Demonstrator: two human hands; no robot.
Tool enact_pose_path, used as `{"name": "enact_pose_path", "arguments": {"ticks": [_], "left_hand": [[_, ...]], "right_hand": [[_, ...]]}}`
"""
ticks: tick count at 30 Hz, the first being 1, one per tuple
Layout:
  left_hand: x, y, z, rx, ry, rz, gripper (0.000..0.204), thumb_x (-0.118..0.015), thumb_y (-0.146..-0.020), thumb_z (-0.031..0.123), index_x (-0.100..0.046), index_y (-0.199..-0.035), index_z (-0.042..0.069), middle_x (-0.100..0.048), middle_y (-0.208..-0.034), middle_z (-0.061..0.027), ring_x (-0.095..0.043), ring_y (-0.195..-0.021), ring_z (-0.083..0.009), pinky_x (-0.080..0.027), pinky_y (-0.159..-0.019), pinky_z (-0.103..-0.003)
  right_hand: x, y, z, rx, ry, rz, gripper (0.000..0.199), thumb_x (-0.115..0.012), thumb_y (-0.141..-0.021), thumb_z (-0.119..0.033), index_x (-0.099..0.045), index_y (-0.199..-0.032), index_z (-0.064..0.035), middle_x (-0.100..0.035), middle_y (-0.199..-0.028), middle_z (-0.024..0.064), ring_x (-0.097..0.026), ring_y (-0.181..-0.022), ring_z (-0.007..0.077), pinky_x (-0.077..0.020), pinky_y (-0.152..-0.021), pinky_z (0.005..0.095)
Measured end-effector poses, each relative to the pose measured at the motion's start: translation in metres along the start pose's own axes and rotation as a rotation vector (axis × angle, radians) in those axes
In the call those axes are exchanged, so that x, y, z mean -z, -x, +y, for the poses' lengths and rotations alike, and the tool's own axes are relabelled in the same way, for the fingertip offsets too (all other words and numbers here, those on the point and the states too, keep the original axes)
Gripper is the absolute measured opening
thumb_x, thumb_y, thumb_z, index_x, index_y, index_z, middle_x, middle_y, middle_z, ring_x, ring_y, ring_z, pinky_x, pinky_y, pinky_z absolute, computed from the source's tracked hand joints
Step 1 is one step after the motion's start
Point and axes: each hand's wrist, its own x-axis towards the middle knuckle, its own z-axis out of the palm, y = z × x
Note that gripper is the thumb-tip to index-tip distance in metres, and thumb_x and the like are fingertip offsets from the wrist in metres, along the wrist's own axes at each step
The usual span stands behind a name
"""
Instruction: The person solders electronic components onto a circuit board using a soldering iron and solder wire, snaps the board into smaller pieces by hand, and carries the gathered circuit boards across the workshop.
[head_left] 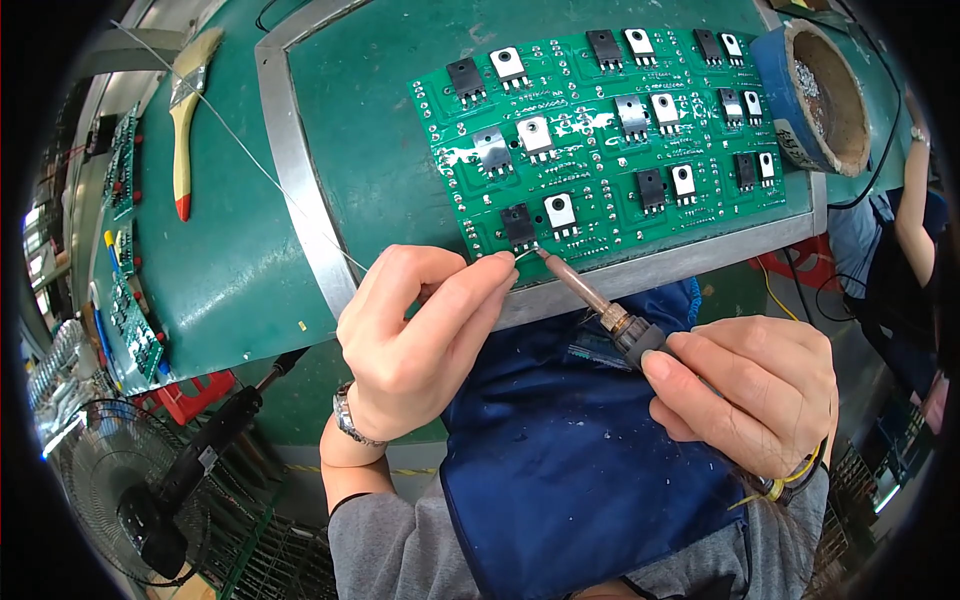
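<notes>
Your left hand [425,335] pinches a thin solder wire [240,145] between thumb and forefinger, its end fed to the near edge of the green board [600,140]. Your right hand [750,390] is closed around the iron [610,320], whose tip meets the wire at the leads of a black part [519,226] in the board's near left corner. The board lies on a green bench [230,250], inside a metal frame [300,200]. A brush [185,110] lies well to the left.
</notes>
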Motion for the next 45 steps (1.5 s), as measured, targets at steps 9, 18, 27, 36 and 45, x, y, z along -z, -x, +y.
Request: {"name": "enact_pose_path", "arguments": {"ticks": [9,18,27,36,45], "left_hand": [[0.008,0.0,0.003,0.043,-0.02,0.014,0.031,-0.08,-0.065,-0.004,-0.074,-0.094,0.006,-0.054,-0.075,-0.0042,-0.054,-0.058,-0.0135,-0.041,-0.048,-0.026],[0.0,0.003,0.005,0.007,0.029,0.041,0.033,-0.079,-0.063,-0.007,-0.073,-0.092,0.006,-0.057,-0.074,-0.0044,-0.056,-0.061,-0.0174,-0.044,-0.051,-0.028],[-0.003,0.0,0.006,-0.008,-0.008,0.019,0.034,-0.078,-0.061,-0.007,-0.072,-0.092,0.005,-0.056,-0.076,-0.0041,-0.055,-0.062,-0.0173,-0.044,-0.051,-0.028],[-0.006,-0.004,0.003,-0.047,-0.019,-0.007,0.032,-0.078,-0.062,-0.006,-0.072,-0.093,0.004,-0.056,-0.077,-0.0049,-0.055,-0.062,-0.0167,-0.043,-0.051,-0.028],[-0.007,-0.007,0.0,-0.085,-0.015,-0.025,0.032,-0.077,-0.063,-0.006,-0.072,-0.093,0.004,-0.055,-0.078,-0.0045,-0.054,-0.062,-0.0163,-0.043,-0.05,-0.028]], "right_hand": [[0.001,0.002,0.0,0.004,0.01,0.004,0.023,-0.075,-0.074,-0.01,-0.069,-0.091,0.0046,-0.062,-0.075,0.0099,-0.061,-0.061,0.016,-0.0523,-0.049,0.0238],[0.014,0.006,-0.004,-0.06,-0.004,0.001,0.029,-0.077,-0.069,-0.01,-0.069,-0.092,0.0045,-0.063,-0.076,0.0111,-0.062,-0.062,0.0177,-0.0538,-0.048,0.0256],[0.011,0.007,-0.001,-0.038,0.025,-0.016,0.026,-0.074,-0.081,-0.021,-0.071,-0.089,0.0038,-0.065,-0.072,0.0112,-0.065,-0.06,0.0218,-0.0556,-0.05,0.0281],[0.01,0.003,-0.003,-0.066,0.047,-0.049,0.025,-0.074,-0.081,-0.019,-0.07,-0.091,0.0034,-0.064,-0.075,0.0113,-0.065,-0.061,0.022,-0.0548,-0.05,0.0283],[0.01,0.003,-0.004,-0.08,0.046,-0.054,0.025,-0.074,-0.082,-0.019,-0.07,-0.092,0.0034,-0.064,-0.075,0.0111,-0.065,-0.061,0.022,-0.0549,-0.05,0.0285]]}}
